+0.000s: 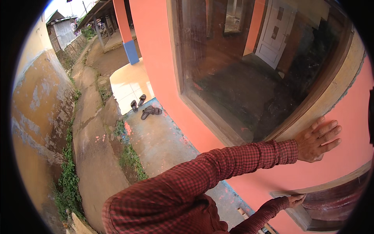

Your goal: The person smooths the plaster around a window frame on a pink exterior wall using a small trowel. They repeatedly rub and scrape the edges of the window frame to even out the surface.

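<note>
The coral wall [202,134] is filling the right side of your view, running beneath and around the windows, and it is the surface your left hand is meeting. Set into it, the large window [233,78] is showing dark, hazy glass in a wooden frame, with a white door [274,33] appearing in the glass. On the far left, an ochre wall [33,101] is shedding its paint. Between the two walls, a dirt path [91,132] is running away from you, and weeds [68,183] are growing along its edge. A concrete strip [163,146] is lying along the foot of the coral wall, leading to a pale tiled porch [124,84]. Low on the right, a second window [331,202] is sitting in its own frame.

Your left hand [317,141], in a red-and-black checked sleeve, is resting against the coral wall just below the large window's frame, its fingers spreading and grasping nothing. Your right hand [296,200] is reaching beside the second window's frame; you cannot tell from here whether it is gripping anything. Dark sandals [151,112] are lying where the strip is meeting the porch.
</note>
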`<state>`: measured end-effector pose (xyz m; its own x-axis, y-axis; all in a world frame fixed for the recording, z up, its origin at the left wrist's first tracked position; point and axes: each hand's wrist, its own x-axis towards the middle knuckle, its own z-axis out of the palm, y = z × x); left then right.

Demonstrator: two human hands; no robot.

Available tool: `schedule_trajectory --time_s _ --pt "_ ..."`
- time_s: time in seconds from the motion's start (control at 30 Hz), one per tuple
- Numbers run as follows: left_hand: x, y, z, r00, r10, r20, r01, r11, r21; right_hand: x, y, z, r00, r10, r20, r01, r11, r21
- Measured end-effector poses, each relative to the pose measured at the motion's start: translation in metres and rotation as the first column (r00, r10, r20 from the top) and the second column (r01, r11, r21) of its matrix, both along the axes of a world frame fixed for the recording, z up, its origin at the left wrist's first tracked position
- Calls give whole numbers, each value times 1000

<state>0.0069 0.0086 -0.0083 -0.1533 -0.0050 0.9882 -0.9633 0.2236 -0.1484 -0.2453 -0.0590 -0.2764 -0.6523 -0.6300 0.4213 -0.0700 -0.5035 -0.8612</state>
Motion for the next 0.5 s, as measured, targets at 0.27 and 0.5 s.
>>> schedule_trajectory --time_s 0.27,0.5 --pt "-1 -6 -10 1000 -1 5 1 999 37 34 39 82 994 76 74 -76 997 -6" --pt "-7 -6 -6 1000 26 3 -26 1000 2 -7 11 -11 988 148 43 -149 988 30"
